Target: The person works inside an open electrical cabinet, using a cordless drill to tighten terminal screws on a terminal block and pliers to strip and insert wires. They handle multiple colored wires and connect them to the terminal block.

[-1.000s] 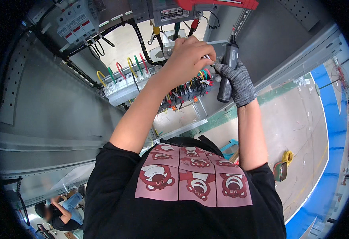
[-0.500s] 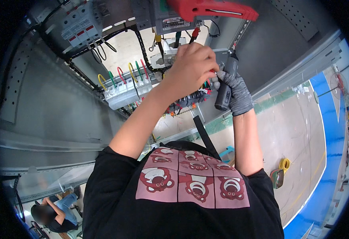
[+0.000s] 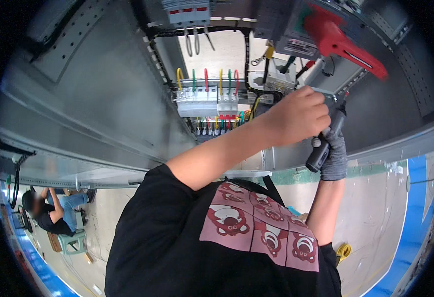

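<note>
My left hand (image 3: 302,116), bare, is closed in front of the lower end of a busbar area in a grey metal cabinet. Its fingertips meet the glove of my right hand; whatever they pinch is hidden. A grey knitted glove covers my right hand (image 3: 337,157), which is wrapped round a dark grey electric screwdriver (image 3: 318,158). The screwdriver stands tilted, its bit end pointing up and away. Just beyond my left hand are a clear-covered terminal block (image 3: 285,82) and thick cables with yellow, green and red sleeves.
A red rotary handle (image 3: 358,58) juts out at upper right. Left of my hands sits a row of white circuit breakers (image 3: 197,106) with coloured wires. The grey cabinet wall (image 3: 93,99) spans the left. Another person (image 3: 61,210) sits at lower left near a green stool (image 3: 72,243).
The view has swung, so the cabinet parts appear farther right. Both hands have drawn back slightly toward me from the terminal block, still close together, the screwdriver staying in my right hand.
</note>
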A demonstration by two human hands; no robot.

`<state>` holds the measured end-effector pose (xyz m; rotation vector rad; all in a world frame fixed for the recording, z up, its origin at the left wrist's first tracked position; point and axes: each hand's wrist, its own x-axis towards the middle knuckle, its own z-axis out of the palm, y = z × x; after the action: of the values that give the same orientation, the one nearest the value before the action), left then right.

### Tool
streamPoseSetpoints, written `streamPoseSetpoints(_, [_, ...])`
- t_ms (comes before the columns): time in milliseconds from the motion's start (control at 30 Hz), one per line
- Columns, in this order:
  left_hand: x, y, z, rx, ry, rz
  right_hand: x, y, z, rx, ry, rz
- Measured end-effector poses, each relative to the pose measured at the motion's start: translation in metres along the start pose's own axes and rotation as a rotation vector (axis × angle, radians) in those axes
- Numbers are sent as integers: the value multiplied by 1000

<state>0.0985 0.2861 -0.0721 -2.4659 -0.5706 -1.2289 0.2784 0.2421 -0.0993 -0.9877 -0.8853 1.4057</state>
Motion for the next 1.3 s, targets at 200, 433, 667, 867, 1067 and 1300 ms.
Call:
streamPoseSetpoints(200, [7,2,2,-106,58,71,-2,6,-8,47,48,-44])
streamPoseSetpoints(433, [11,-5,8,-295,20,-119,-1,17,1,31,8,-113])
streamPoseSetpoints(667, [57,96,-20,-2298,-108,-463,-40,105,-26,-128,430,-28])
streamPoseSetpoints(867, [70,165,-14,-3098,-872,-459,-159,196,-100,187,788,214])
streamPoseSetpoints(1067, [83,225,-16,-2835,-796,-1158,-272,292,-213,-334,1197,557])
streamPoseSetpoints(1300, [109,307,34,-2453,-856,-1642,-322,355,-328,-574,1389,796])
